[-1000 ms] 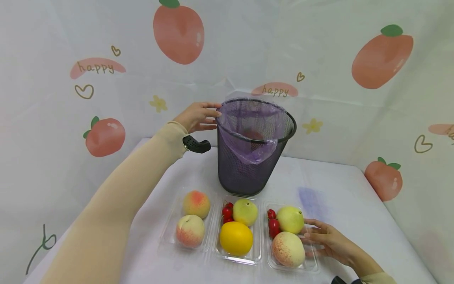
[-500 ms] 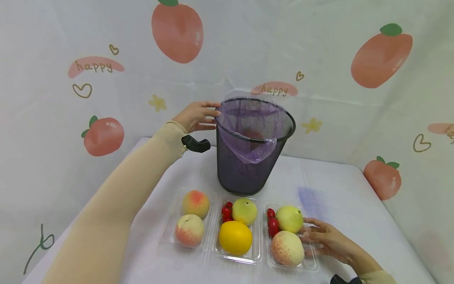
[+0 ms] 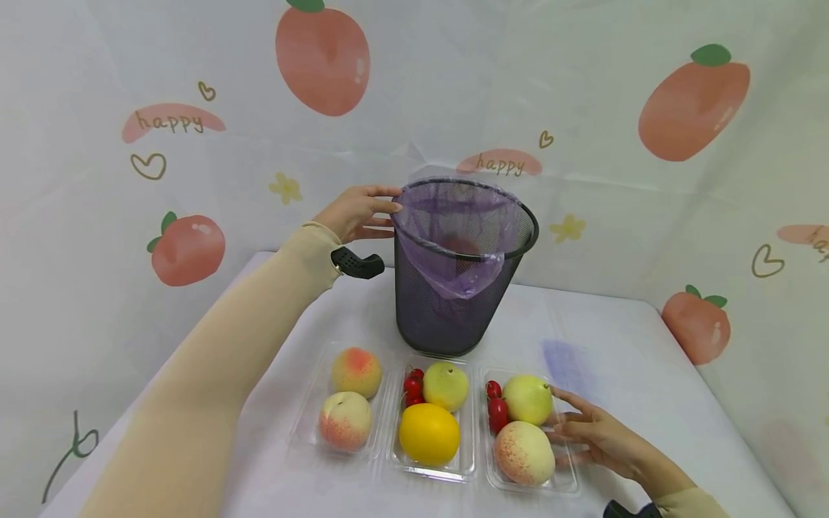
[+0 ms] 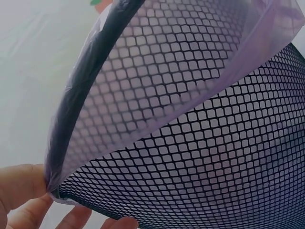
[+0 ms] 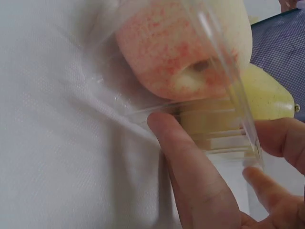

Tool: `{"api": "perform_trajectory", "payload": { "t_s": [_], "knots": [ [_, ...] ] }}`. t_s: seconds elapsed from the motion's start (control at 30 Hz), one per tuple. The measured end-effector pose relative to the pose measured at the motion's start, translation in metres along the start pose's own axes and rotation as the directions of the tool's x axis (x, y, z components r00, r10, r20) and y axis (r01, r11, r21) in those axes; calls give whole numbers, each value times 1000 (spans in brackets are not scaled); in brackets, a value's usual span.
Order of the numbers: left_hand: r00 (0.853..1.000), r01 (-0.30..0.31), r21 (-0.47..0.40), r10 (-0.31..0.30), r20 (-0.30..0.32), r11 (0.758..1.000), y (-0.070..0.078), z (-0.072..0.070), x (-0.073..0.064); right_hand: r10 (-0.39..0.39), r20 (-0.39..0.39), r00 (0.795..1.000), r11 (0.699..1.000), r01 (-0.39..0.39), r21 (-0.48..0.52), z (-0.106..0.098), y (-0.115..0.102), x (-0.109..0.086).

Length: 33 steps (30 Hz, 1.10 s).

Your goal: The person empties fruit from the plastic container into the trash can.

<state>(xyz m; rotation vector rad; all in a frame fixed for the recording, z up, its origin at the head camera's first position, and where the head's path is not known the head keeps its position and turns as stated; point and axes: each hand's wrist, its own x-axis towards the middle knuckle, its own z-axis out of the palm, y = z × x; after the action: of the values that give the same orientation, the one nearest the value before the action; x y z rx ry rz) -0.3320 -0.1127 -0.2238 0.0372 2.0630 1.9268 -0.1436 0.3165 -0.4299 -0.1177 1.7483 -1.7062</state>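
there are three trays [image 3: 440,474] and one bin [image 3: 434,324].

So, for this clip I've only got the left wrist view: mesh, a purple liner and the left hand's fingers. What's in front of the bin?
Observer: Three clear trays in a row on the white table.
Operator: Is a hand at any of them?
Observer: Yes, the right hand has its fingers at the side of the rightmost tray.
Operator: What does that one hold?
Observer: A peach, a yellow-green pear and small red fruits.
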Motion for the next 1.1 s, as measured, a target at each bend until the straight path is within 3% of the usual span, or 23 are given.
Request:
{"api": "perform_trajectory", "payload": {
  "t_s": [0.8, 1.1],
  "knots": [
    [1000, 8, -27, -8, -4, 1000, 1, 3, 0, 32, -46, 998, 997, -35, -75, 5, -5, -9],
    [1000, 6, -27, -6, 2, 1000, 2, 2, 0, 92, -69, 993, 995, -94, -21, 4, -4, -7]
  ]
}}
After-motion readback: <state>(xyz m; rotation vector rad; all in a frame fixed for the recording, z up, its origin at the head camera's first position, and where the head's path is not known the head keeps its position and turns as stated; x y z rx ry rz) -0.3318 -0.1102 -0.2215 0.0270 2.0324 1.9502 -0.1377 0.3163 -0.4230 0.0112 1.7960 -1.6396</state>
